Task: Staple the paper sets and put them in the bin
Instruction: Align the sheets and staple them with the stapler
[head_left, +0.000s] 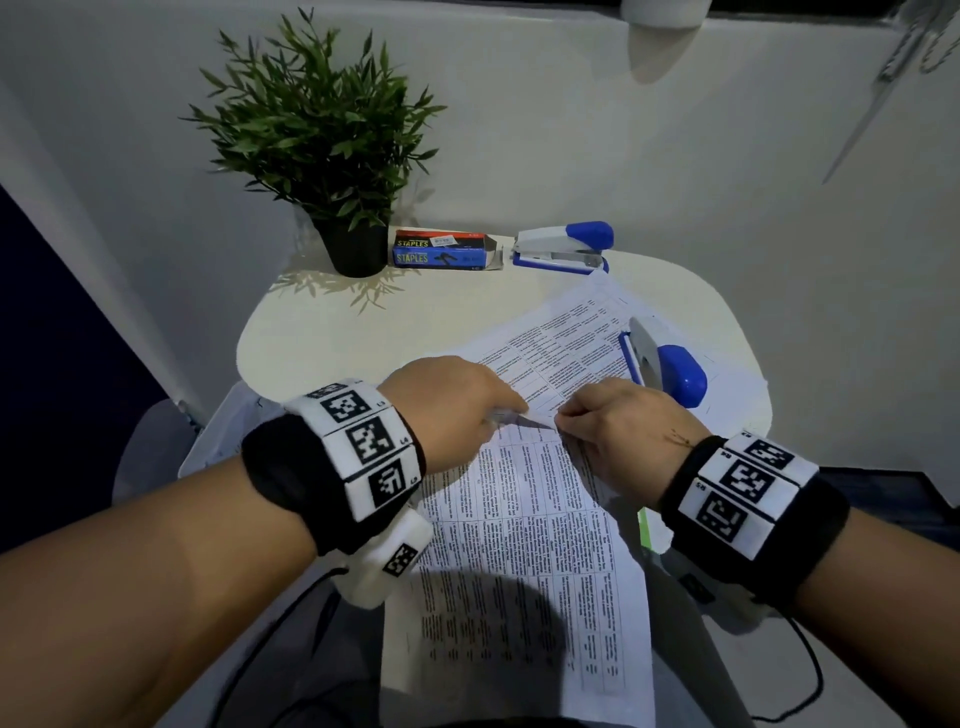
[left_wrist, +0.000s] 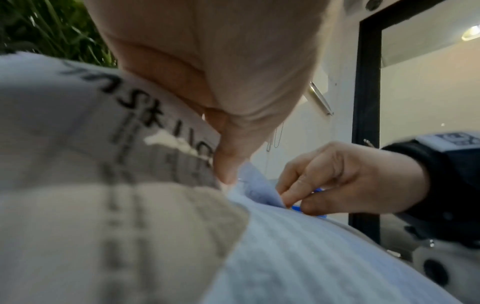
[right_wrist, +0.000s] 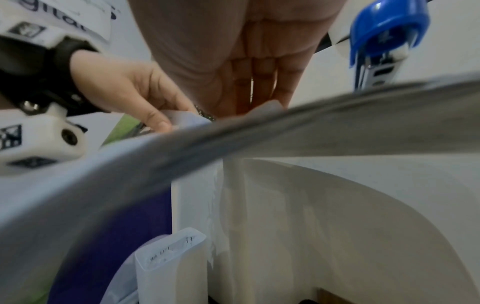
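A printed paper set (head_left: 519, 545) reaches from the table's near edge toward me. My left hand (head_left: 498, 410) and right hand (head_left: 571, 421) meet at its far top edge, and each pinches the lifted corner. In the left wrist view my right hand (left_wrist: 291, 201) nips the curled paper corner (left_wrist: 259, 189) between thumb and forefinger. More printed sheets (head_left: 566, 338) lie on the table behind. On them, right of my hands, a blue and white stapler (head_left: 670, 369) lies untouched; it also shows in the right wrist view as stapler (right_wrist: 384, 37).
A second stapler (head_left: 563, 247), a staples box (head_left: 444, 250) and a potted plant (head_left: 322, 140) stand along the back of the small white table (head_left: 363, 332). What looks like a bag-lined bin (head_left: 218, 441) shows below the table's left edge.
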